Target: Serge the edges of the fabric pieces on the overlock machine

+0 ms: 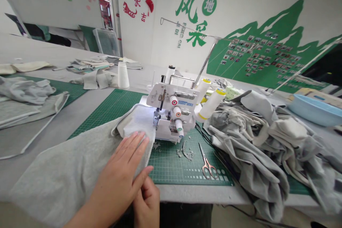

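Note:
A piece of light grey fabric (88, 153) runs from the table's front left up to the white overlock sewing machine (173, 110). Its stitched right edge lies by the lit presser foot (156, 117), where the cloth is folded over. My left hand (123, 167) rests flat on the fabric just before the foot, fingers stretched out together. Below its thumb, at the table's front edge, my right hand (146, 199) has its fingers curled around the fabric's edge; the left hand partly hides the grip.
Small scissors (207, 164) and grey trimmings (186, 152) lie on the green cutting mat (171, 171) right of the fabric. A heap of grey cloth (248, 135) fills the right side, near a blue basin (315, 108). Thread cones (213, 104) stand behind the machine; more cloth pieces (26, 110) lie left.

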`<state>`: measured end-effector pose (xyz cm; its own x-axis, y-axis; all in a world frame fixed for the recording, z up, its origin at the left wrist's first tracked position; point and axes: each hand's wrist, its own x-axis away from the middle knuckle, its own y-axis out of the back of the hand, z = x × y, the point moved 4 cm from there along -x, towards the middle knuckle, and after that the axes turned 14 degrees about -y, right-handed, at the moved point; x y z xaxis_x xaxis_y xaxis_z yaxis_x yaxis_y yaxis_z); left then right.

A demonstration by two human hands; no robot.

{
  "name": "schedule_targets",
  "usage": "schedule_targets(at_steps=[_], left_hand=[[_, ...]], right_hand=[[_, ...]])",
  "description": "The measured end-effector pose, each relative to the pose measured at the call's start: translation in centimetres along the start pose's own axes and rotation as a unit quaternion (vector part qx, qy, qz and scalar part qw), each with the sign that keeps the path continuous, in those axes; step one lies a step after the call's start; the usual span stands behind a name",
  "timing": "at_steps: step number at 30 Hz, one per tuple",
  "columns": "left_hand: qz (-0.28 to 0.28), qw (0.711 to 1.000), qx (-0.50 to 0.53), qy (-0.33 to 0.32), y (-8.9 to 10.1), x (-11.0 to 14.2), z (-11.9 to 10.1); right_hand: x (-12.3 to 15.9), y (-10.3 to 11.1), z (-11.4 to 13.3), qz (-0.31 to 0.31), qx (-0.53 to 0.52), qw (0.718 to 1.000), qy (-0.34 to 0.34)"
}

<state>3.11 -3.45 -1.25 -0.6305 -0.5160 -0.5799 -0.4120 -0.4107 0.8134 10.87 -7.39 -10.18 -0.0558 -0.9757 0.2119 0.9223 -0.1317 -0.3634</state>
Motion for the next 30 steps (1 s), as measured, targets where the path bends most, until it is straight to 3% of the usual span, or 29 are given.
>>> schedule_targets(at_steps=[10, 30], left_hand=[[-0.005, 1.000, 0.012, -0.007, 0.27, -0.81, 0.66], [0.003, 1.000, -0.005, -0.006, 0.24, -0.95, 0.65]], right_hand=[[0.22, 0.02, -0.08, -0.003, 0.041, 0.999, 0.006], [0.30, -0.01, 0.01, -0.011, 0.026, 0.999, 0.015]])
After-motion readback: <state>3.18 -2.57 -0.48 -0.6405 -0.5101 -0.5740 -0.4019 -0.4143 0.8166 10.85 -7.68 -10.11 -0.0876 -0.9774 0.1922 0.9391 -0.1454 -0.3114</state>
